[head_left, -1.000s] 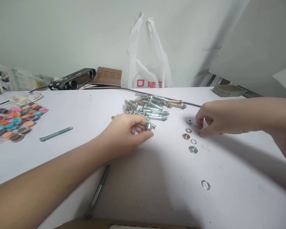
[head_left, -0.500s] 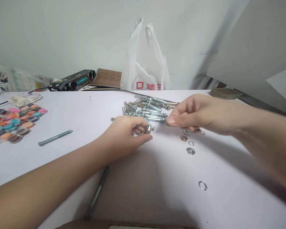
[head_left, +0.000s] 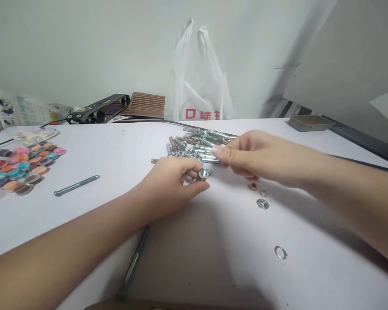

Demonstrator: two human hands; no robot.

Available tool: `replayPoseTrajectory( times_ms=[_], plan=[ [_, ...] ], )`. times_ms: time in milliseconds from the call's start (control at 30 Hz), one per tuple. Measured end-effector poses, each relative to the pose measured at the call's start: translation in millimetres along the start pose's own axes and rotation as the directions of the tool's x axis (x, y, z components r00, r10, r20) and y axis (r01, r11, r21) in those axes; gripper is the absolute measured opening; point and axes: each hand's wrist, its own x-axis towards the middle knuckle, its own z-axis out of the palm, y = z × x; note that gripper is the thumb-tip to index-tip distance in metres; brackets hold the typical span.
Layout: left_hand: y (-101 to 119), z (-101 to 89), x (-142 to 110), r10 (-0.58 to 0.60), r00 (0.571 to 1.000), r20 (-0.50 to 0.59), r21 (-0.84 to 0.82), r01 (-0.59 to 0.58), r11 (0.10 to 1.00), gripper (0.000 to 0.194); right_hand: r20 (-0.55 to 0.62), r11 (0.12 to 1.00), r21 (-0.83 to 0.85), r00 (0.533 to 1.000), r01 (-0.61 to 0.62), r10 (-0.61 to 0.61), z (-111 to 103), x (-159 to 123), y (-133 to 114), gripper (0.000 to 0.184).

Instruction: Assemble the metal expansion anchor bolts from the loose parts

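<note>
My left hand (head_left: 177, 178), left of centre, is closed on an expansion bolt (head_left: 204, 171), whose end points up between thumb and fingertips. A ring like a flat washer (head_left: 203, 175) sits around that end; the rest of the bolt is hidden. My right hand (head_left: 245, 155) hovers just to the right, slightly blurred, with thumb and fingers together. Whatever those fingers hold, if anything, is hidden. Below it lie a brass-coloured nut (head_left: 253, 187), a thin washer (head_left: 263, 193) and a silver hex nut (head_left: 263, 204). A larger washer (head_left: 280, 252) is nearer to me.
Behind my hands is a pile of expansion bolts (head_left: 197, 144). Two loose bolts, one left (head_left: 77, 185) and one near the front (head_left: 134, 262), lie on the white table. Colourful discs (head_left: 22, 165) are at left, a white plastic bag (head_left: 197, 99) behind, a small box (head_left: 310, 122) back right.
My right hand has come left from the loose nuts and washers to beside my left hand. A ring now shows around the bolt end in my left hand, which has barely moved.
</note>
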Motion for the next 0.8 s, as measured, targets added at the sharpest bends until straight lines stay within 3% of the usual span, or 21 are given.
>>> replayPoseTrajectory(
  times_ms=[133,267,433,533,700,800],
  plan=[
    [1,-1.1,-1,-0.039,0.999,0.03,-0.008,0.04,0.999,0.024,-0.054,0.9,-0.432,0.998,-0.057,0.038,-32,-5,17,0.055],
    [0,-1.2,-1,-0.059,0.997,0.046,-0.007,0.06,0.998,0.028,0.025,0.765,-0.635,0.987,-0.105,0.156,-40,-3,36,0.036],
    [-2,-0.8,-1,-0.053,0.998,0.039,-0.009,0.054,0.999,0.028,0.024,0.745,-0.657,0.985,-0.113,0.171,-47,-6,45,0.035],
    [-3,-0.6,-1,-0.036,0.998,0.042,-0.017,0.036,0.999,0.023,0.092,0.746,-0.663,0.983,-0.06,0.16,-52,-13,49,0.04],
    [-3,0.0,-2,-0.023,0.999,0.04,-0.016,0.024,1.0,0.017,0.119,0.758,-0.634,0.948,-0.156,0.295,-36,-19,49,0.029],
    [-2,0.0,-1,-0.024,0.999,0.039,-0.016,0.024,1.0,0.017,0.129,0.751,-0.645,0.949,-0.14,0.287,-31,-20,43,0.024]
  ],
)
